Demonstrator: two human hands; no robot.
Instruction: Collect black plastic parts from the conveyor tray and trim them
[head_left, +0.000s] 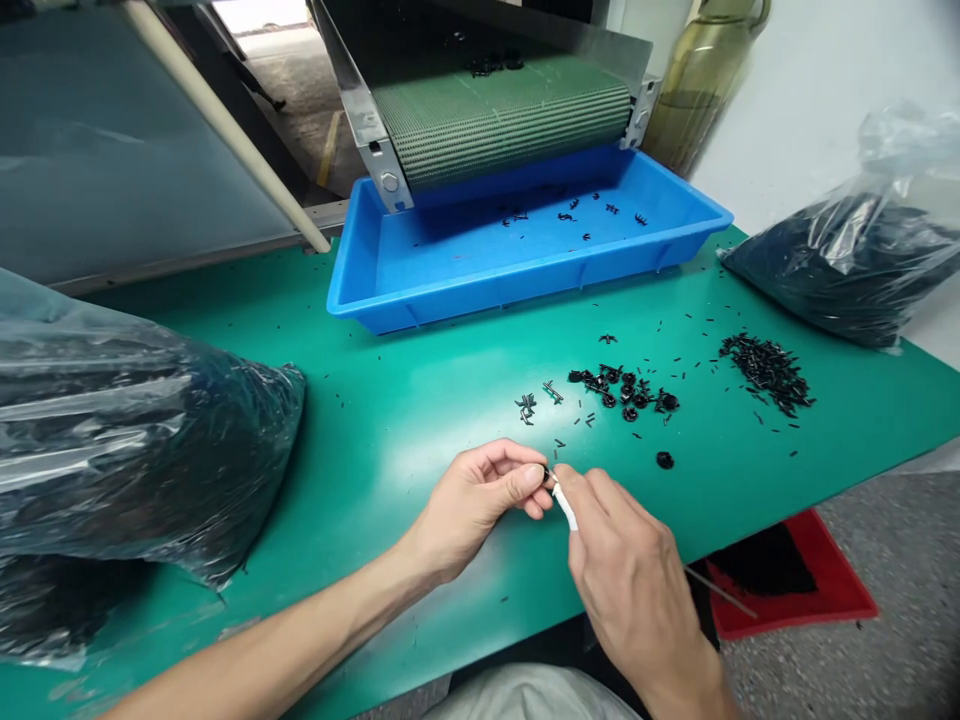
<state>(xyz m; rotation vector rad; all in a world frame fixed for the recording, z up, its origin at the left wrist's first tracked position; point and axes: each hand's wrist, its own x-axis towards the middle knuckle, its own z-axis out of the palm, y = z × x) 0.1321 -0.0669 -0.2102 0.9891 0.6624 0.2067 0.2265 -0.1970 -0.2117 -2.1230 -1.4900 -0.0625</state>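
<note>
Above the table's front part, my left hand (495, 485) pinches a small black part (545, 473) between thumb and fingertips. Close against it, my right hand (626, 555) is closed round a thin pointed tool with a white-wrapped section (565, 507). The tool's tip is at the black part; whether it touches cannot be made out. Just beyond the hands lies a loose group of round black parts (630, 390), with one more round part (664, 460) apart on the right. Small black branched pieces (526, 405) lie nearer the left hand.
A blue tray (525, 275) with scattered black pieces stands under a green conveyor belt (517, 120). Plastic bags of black material sit at left (150, 430) and right (855, 250). A pile of black bits (765, 372) lies right. Below the edge is a red tray (840, 585).
</note>
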